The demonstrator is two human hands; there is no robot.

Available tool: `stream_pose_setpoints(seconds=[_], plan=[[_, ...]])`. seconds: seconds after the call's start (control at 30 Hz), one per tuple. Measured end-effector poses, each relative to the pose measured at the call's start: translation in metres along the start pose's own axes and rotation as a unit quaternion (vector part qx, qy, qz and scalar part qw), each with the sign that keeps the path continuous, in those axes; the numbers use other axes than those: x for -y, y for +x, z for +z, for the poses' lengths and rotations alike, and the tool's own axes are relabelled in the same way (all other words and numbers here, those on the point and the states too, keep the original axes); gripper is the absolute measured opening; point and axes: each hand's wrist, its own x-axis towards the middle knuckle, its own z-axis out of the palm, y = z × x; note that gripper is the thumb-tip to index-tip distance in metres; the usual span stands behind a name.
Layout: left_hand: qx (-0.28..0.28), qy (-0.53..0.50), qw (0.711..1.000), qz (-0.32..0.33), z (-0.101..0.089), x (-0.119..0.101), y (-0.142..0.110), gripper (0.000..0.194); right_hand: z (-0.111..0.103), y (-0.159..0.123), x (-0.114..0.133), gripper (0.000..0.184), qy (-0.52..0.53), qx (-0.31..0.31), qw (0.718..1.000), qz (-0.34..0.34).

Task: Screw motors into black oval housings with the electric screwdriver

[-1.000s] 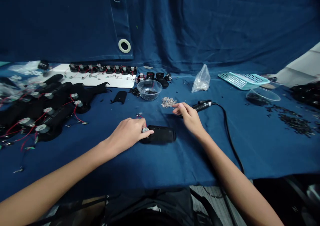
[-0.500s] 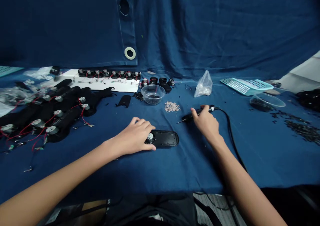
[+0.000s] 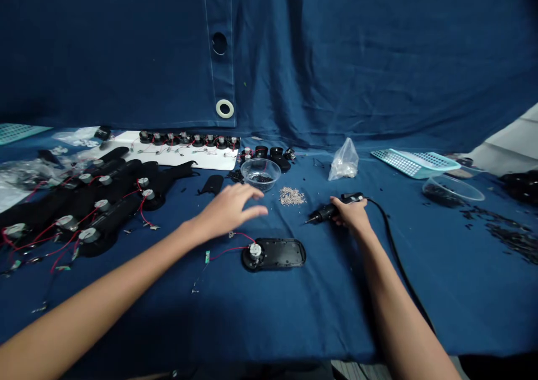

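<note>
Two hands are busy: my right hand point(image 3: 351, 214) is gripping one black electric screwdriver point(image 3: 325, 213), fingers closed around it, while my left hand point(image 3: 225, 214) is hovering with its fingers point(image 3: 252, 202) spread. Just below those fingers, one black oval casing point(image 3: 275, 254) is lying on the blue worktop point(image 3: 319, 318), carrying one small motor point(image 3: 255, 250) with red wires point(image 3: 229, 251). My left hand is no longer touching it, unlike a moment ago.

Right hand point(image 3: 351, 213) shut around a black electric screwdriver point(image 3: 324, 213) (thin tip pointing left), near a heap of tiny silver bits point(image 3: 292, 197). Left hand point(image 3: 229, 212) open, just above a black case point(image 3: 279, 254) with a little round motor point(image 3: 255, 250) and red wires point(image 3: 229, 251), all on blue cloth point(image 3: 420, 313).
</note>
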Motion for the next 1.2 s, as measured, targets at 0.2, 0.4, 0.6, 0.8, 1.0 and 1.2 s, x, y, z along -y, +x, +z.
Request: stream_pose_setpoints(seconds=[0.2, 0.4, 0.6, 0.8, 1.0, 1.2], plan=[[0.148, 0.102, 0.983, -0.028, -0.014, 0.045, 0.108, 0.021, -0.009, -0.010, 0.002, 0.105, 0.160, -0.068, 0.985, -0.001], [0.334, 0.152, 0.926, -0.086, 0.018, 0.058, 0.156, 0.014, 0.000, -0.018, 0.005, 0.107, 0.239, -0.061, 0.969, -0.018], [0.347, 0.154, 0.921, -0.087, 0.029, 0.073, 0.159, 0.025, -0.001, -0.026, 0.008, 0.115, 0.263, -0.053, 0.962, -0.045], [0.250, 0.104, 0.961, -0.054, 0.031, 0.087, 0.151, 0.019, -0.001, -0.029, 0.010, 0.116, 0.295, -0.054, 0.953, -0.050], [0.142, 0.038, 0.988, -0.036, 0.031, 0.095, 0.135, 0.015, 0.001, -0.032, 0.011, 0.114, 0.297, -0.047, 0.952, -0.061], [0.054, -0.027, 0.997, -0.045, 0.019, 0.079, 0.122, 0.015, 0.000, -0.040, 0.018, 0.113, 0.348, -0.038, 0.936, -0.046]])
